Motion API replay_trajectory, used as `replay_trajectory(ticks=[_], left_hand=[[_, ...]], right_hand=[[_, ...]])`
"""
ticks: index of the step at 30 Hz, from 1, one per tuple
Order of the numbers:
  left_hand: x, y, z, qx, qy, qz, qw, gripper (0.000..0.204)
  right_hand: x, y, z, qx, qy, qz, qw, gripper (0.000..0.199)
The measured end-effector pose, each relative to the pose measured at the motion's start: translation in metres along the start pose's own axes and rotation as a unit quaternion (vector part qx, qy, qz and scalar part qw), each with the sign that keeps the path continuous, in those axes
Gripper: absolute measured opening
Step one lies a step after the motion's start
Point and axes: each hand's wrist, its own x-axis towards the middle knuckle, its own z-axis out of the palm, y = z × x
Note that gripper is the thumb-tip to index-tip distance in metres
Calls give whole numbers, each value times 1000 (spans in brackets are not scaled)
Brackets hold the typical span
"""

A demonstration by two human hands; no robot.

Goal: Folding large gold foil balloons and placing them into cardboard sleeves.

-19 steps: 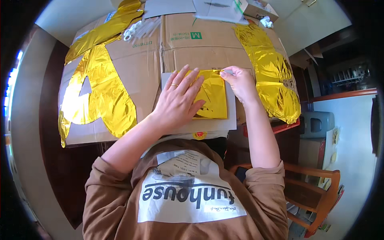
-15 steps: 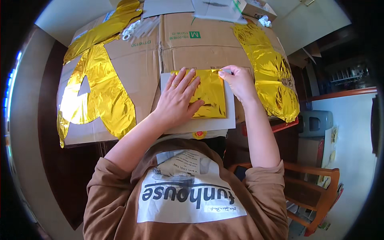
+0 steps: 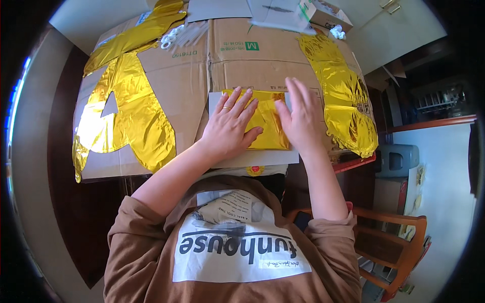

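A folded gold foil balloon (image 3: 273,129) lies as a flat rectangle on a white sheet (image 3: 273,157) at the table's near edge. My left hand (image 3: 231,118) rests flat on its left part, fingers spread, a ring on one finger. By its right edge is my right hand (image 3: 301,118), fingers stretched and thumb apart, with nothing held in it. Whether the right palm touches the foil I cannot tell. To the left lies a flat gold letter-A foil balloon (image 3: 134,111). Another crinkled gold foil balloon (image 3: 346,96) is spread on the right.
Flattened cardboard (image 3: 182,76) covers the table. At the far left are more gold foil (image 3: 134,38), white rings (image 3: 171,39) and clear straws (image 3: 194,33). A box (image 3: 328,16) and crumpled white paper (image 3: 337,32) sit at the far right. A wooden chair (image 3: 391,218) stands at right.
My right hand has let go of the foil's upper right corner and opened beside its right edge. My left hand stays flat on the foil.
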Motion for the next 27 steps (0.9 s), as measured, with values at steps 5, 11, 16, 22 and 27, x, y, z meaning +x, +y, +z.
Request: replay_trajectory(ticks=[5,11,16,22,27], left_hand=[[-1,-2,-2,-9,4,5,1000,63],[-9,-11,-13,20,-6,-49,999,70],[-22,-15,-27,63,-24,-69,995,81],[-65,5,-69,8,-91,-31,995,121],[-59,-5,-73,-13,-96,-35,995,124]], right_hand=[[-28,-2,13,-53,-134,-28,989,72],[-30,-5,15,-96,-159,-26,982,76],[-30,-5,17,-109,-162,-30,980,77],[-31,-4,17,-93,-171,-25,980,78],[-30,-3,15,-93,-182,-34,978,77]])
